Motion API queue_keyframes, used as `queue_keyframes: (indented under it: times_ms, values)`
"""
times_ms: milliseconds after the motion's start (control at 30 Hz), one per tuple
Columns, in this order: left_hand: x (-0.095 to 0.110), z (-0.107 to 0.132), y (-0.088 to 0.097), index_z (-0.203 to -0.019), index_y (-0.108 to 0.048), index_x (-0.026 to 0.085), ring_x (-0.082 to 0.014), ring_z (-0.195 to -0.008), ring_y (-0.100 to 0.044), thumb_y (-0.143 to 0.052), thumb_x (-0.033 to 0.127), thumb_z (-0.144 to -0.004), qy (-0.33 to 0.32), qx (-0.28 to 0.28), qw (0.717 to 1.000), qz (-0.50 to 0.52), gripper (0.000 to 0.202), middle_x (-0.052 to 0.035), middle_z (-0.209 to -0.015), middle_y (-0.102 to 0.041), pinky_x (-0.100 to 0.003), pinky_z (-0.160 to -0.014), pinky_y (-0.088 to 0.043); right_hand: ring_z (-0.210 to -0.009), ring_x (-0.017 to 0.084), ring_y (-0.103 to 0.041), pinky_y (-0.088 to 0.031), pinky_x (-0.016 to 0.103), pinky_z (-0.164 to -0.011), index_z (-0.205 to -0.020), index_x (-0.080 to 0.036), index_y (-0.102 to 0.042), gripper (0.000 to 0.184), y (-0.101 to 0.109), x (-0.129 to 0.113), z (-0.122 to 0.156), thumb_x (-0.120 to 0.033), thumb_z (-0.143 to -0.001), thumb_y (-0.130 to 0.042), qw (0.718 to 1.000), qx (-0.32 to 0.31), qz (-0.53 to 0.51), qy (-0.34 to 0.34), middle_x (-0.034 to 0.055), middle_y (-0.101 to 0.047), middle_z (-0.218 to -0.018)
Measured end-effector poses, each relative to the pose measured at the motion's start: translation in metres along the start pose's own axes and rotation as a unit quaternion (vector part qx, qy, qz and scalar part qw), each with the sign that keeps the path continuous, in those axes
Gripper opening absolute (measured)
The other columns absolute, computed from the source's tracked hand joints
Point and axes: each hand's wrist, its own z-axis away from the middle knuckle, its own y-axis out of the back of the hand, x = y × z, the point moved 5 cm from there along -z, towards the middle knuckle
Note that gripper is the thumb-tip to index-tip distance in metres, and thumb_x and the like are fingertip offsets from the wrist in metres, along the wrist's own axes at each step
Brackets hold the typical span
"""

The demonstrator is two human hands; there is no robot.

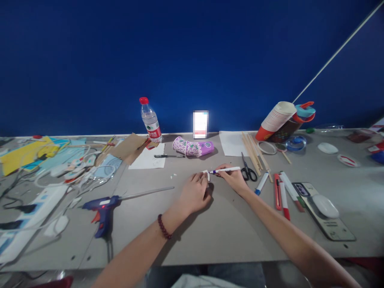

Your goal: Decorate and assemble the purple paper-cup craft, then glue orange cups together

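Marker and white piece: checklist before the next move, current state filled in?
1. Marker held in the right hand: ok.
2. Left hand at the white piece, fingers beside the marker tip: ok.
3. Marker tip touching the piece: cannot tell, too small.
4. Marks on the piece clear: cannot tell, partly covered by fingers.
5. Scissors out of both hands: ok, lying on the table.
6. Glue gun unlit: not ok, a red light shows on it.
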Motion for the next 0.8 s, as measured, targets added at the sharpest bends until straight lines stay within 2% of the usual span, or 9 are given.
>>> queue_keyframes:
  times_ms: [333, 567, 700, 800]
  values:
    - [0.0005, 0.0002, 0.0005, -0.127, -0.048, 0.002, -0.0307, -0.123, -0.048, -0.050, 0.028, -0.078, 0.004, -0.005, 1.000, 0.002, 0.056, -0.0210, -0.130, -0.056, -0.042, -0.105, -0.036, -0.062, 0.017, -0.064, -0.052, 0.027, -0.061, -0.068, -0.017, -0.067, 0.011, -0.0009, 0.0056, -0.0001, -0.027, -0.069, -0.063, 0.999, -0.002, -0.046, -0.028, 0.0022, -0.067, -0.063]
    - [0.0013, 0.0005, -0.0002, -0.128, -0.047, 0.004, -0.0295, -0.123, -0.048, -0.049, 0.028, -0.080, 0.014, 0.013, 1.000, -0.009, 0.054, -0.0196, -0.129, -0.056, -0.042, -0.105, -0.034, -0.058, 0.016, -0.062, -0.051, 0.026, -0.058, -0.065, -0.017, -0.065, 0.016, -0.0006, -0.0010, 0.0012, -0.032, -0.065, -0.068, 0.994, 0.012, -0.096, -0.051, 0.0018, -0.066, -0.059]
    - [0.0002, 0.0012, -0.0012, -0.121, -0.053, 0.006, -0.0302, -0.124, -0.046, -0.046, 0.027, -0.083, 0.041, 0.012, 0.999, -0.009, 0.043, -0.0192, -0.134, -0.053, -0.043, -0.103, -0.036, -0.061, 0.017, -0.063, -0.052, 0.027, -0.058, -0.069, -0.017, -0.066, 0.022, -0.0004, -0.0041, 0.0016, -0.039, -0.066, -0.070, 0.995, 0.025, -0.085, -0.041, 0.0033, -0.068, -0.063]
    - [0.0001, 0.0015, -0.0015, -0.116, -0.055, 0.009, -0.0311, -0.125, -0.044, -0.048, 0.026, -0.083, 0.044, 0.000, 0.999, -0.010, 0.038, -0.0181, -0.136, -0.050, -0.043, -0.101, -0.038, -0.067, 0.019, -0.066, -0.053, 0.029, -0.064, -0.075, -0.017, -0.068, 0.024, -0.0021, -0.0037, 0.0020, -0.041, -0.071, -0.068, 0.998, 0.009, -0.057, -0.012, 0.0049, -0.070, -0.071]
